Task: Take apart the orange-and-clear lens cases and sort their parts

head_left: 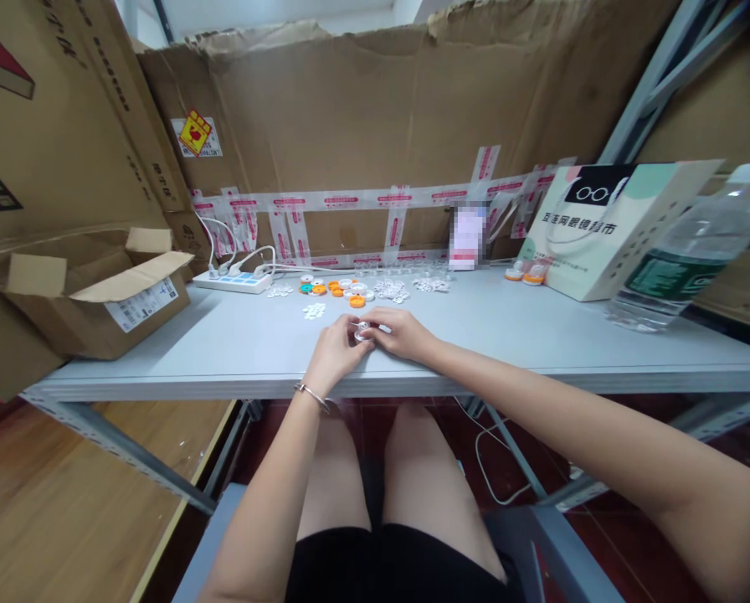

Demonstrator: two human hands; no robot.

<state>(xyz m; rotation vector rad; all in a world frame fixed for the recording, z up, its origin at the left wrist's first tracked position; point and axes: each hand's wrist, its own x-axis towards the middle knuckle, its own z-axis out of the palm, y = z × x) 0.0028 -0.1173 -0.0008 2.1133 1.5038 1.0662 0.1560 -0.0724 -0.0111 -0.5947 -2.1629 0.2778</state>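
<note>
Near the front edge of the table, my left hand [336, 347] and my right hand [408, 335] meet with fingertips closed on a small clear round plastic piece [362, 332]. Fingers cover much of it, so its exact kind does not show. A metal bracelet [312, 395] circles my left wrist. Just beyond the hands lie several round plastic parts in orange [357, 302], teal [305, 288] and white. Small white pieces form piles, one near my left hand [314, 311] and a larger white heap [391, 290] behind the fingers.
An open cardboard box [149, 314] and a power strip [233, 282] occupy the left side. A phone-like blurred screen [468, 237] leans at the back. Right of it are orange-based clear cases [534, 274], a printed paper bag [592, 243] and a water bottle [682, 268].
</note>
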